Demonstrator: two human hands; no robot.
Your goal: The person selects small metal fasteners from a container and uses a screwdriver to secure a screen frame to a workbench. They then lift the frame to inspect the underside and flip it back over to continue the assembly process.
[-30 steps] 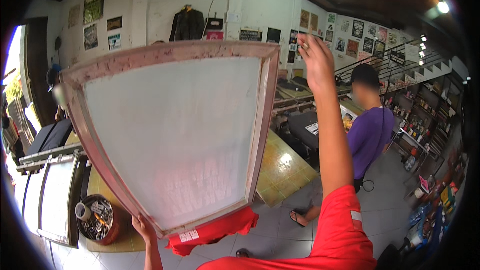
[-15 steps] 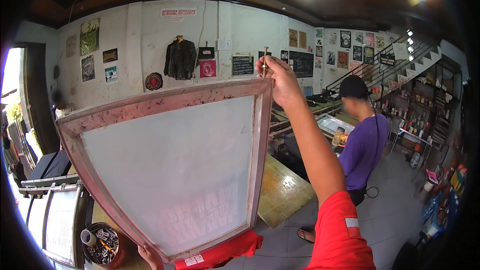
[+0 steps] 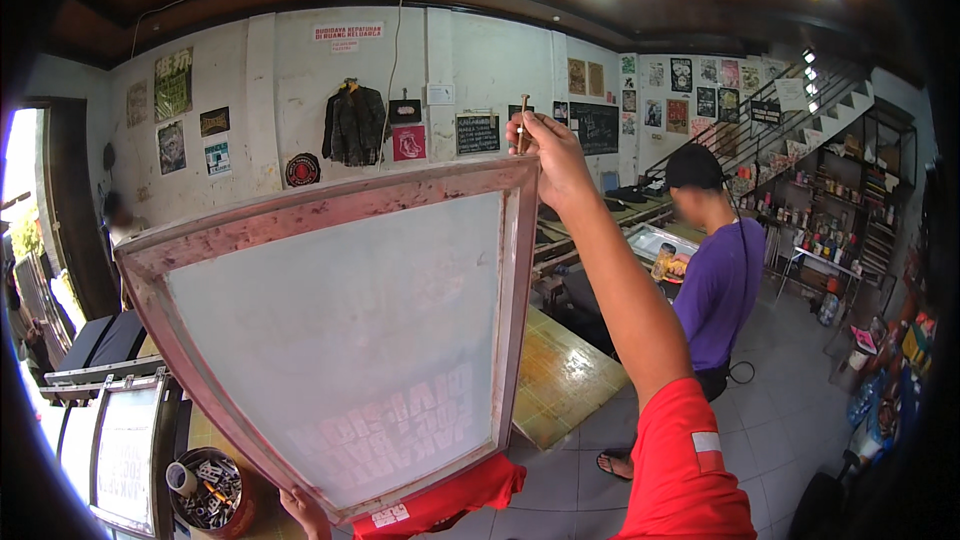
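Note:
Before me stands a large silk-screen frame (image 3: 340, 208), tilted, with a reddish stained rim around pale mesh (image 3: 350, 320). Faint mirrored lettering shows low on the mesh. My left hand (image 3: 305, 512) grips the frame's lower edge, its fingers partly hidden behind the rim. At the top right corner my right hand (image 3: 556, 152) is closed, thumb and fingers pinching a long rusty bolt (image 3: 524, 112) that points up. Whether the bolt is fixed to the frame cannot be seen.
A bucket (image 3: 240, 520) of metal clamps and hardware sits at lower left, beside another screen (image 3: 128, 450). A yellowish work table (image 3: 565, 375) lies behind the frame. A person in a purple shirt (image 3: 722, 280) works at the right; shelves (image 3: 830, 210) stand beyond.
The view has shifted slightly, moving the room a little leftward in the picture. The lettering on the mesh shows more plainly. Both hands keep their holds.

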